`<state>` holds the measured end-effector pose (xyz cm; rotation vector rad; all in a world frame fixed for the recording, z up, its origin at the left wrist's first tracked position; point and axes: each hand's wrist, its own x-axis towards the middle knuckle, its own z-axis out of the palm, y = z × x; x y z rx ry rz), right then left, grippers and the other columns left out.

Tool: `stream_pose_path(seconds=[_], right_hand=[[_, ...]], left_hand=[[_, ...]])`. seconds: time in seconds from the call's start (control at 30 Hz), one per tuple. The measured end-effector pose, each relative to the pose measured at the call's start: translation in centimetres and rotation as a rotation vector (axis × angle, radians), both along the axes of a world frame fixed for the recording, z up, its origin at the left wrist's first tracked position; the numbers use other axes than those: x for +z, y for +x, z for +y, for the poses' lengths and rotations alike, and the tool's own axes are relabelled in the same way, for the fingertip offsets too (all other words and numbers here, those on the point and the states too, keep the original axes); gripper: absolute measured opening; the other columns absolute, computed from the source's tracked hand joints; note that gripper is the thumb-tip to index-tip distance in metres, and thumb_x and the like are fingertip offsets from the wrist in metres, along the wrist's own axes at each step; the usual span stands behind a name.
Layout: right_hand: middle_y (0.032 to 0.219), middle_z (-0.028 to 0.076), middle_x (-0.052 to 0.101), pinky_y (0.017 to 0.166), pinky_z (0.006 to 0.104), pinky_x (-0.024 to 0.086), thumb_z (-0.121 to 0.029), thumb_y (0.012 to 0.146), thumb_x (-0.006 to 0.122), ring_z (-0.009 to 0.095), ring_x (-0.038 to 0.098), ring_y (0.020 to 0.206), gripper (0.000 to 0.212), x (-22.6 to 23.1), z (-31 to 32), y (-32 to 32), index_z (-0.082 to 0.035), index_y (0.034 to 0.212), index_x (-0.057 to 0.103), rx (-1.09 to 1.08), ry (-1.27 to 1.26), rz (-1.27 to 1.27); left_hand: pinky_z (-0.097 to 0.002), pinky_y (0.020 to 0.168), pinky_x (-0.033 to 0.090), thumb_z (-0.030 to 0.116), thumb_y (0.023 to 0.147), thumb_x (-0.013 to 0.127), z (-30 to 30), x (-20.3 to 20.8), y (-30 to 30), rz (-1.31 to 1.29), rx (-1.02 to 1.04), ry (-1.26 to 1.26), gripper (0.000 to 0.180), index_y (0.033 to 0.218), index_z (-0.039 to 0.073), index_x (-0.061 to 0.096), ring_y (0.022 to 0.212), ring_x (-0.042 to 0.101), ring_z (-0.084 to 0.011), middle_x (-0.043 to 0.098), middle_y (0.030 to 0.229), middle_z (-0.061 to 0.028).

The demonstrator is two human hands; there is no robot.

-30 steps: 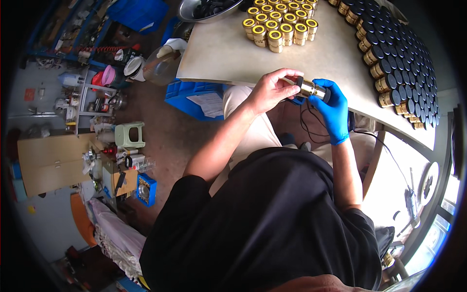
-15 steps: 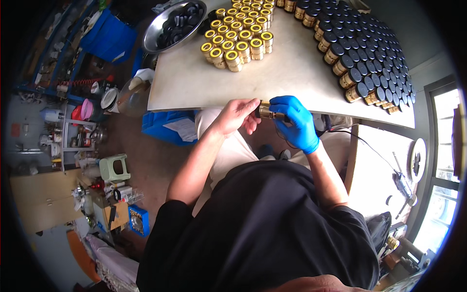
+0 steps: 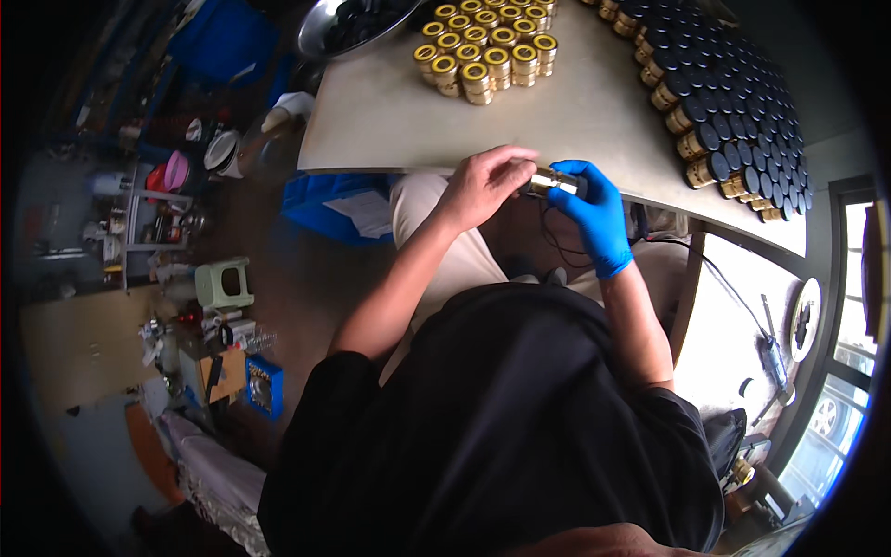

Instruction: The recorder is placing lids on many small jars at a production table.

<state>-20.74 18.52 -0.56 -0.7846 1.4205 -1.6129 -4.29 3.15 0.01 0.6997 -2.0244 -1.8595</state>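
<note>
A short brass cylinder (image 3: 548, 181) lies sideways between my two hands, just off the near edge of the table. My right hand (image 3: 596, 215), in a blue glove, grips it near its right end, where something dark shows. My bare left hand (image 3: 484, 188) has its fingers and thumb closed round the other end, partly hiding it. Beyond my hands, several similar brass pieces (image 3: 475, 78) stand upright with open ringed tops. To the right stand rows of brass cylinders with black caps (image 3: 707, 167).
The pale tabletop (image 3: 390, 121) spreads in front of me. A metal bowl (image 3: 312, 30) of black parts stands far left. Below the table edge is a blue crate (image 3: 299, 206) with paper. On the right, a cabled tool (image 3: 772, 360) rests on a white surface (image 3: 719, 316).
The whole view has shifted, so table and hands appear farther right and higher. My left fingers, spread lower before, now close over the cylinder's left end. My right hand keeps its grip.
</note>
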Motion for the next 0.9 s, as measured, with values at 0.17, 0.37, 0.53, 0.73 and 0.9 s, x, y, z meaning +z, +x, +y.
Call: stream_pose_path(seconds=[0.17,0.37,0.53,0.73,0.9], right_hand=[[0.112,0.007,0.070,0.090,0.0269,0.054,-0.003,0.092,0.077,0.012,0.066,0.101,0.032,-0.1,-0.2,-0.4,0.001,0.122,0.067,0.013,0.042,0.024],[0.108,0.005,0.071,0.085,0.0253,0.055,-0.005,0.093,0.076,0.011,0.066,0.097,0.031,-0.4,-0.4,0.1,0.000,0.122,0.068,-0.010,-0.047,0.123],[0.104,0.004,0.072,0.081,0.0238,0.054,-0.007,0.094,0.077,0.009,0.066,0.091,0.029,0.4,-0.5,-1.4,-0.002,0.121,0.069,-0.061,-0.003,0.082],[0.102,0.008,0.075,0.079,0.0292,0.058,-0.011,0.088,0.085,0.016,0.071,0.087,0.041,-0.2,-3.8,-5.5,-0.001,0.124,0.067,-0.206,-0.114,0.528],[0.114,0.018,0.074,0.086,0.0399,0.059,-0.017,0.079,0.089,0.033,0.074,0.098,0.057,1.3,-10.1,-10.9,-0.006,0.129,0.065,-0.491,0.069,1.107]], left_hand=[[-0.0251,0.088,0.052,0.015,0.104,0.068,0.0,-0.7,1.1,0.409,0.010,-0.269,0.046,0.146,0.002,0.056,0.100,0.061,-0.0079,0.067,0.115,-0.0010],[-0.0327,0.095,0.053,-0.001,0.091,0.064,-1.7,-3.1,0.3,0.036,-0.163,0.006,0.072,0.159,0.012,0.044,0.115,0.066,-0.0165,0.056,0.149,-0.0043],[-0.0378,0.111,0.044,-0.008,0.080,0.052,-0.7,0.8,2.6,0.259,-0.068,-0.157,0.083,0.160,0.009,0.041,0.138,0.054,-0.0225,0.049,0.160,-0.0049],[-0.0336,0.106,0.048,-0.010,0.087,0.050,-4.5,-1.0,4.6,0.252,0.057,-0.190,0.063,0.149,0.003,0.052,0.130,0.061,-0.0203,0.061,0.148,-0.0113],[-0.0256,0.080,0.055,-0.010,0.093,0.051,-9.8,-3.6,6.5,0.269,0.258,-0.256,0.040,0.130,0.000,0.065,0.089,0.071,-0.0135,0.075,0.107,-0.0086]])
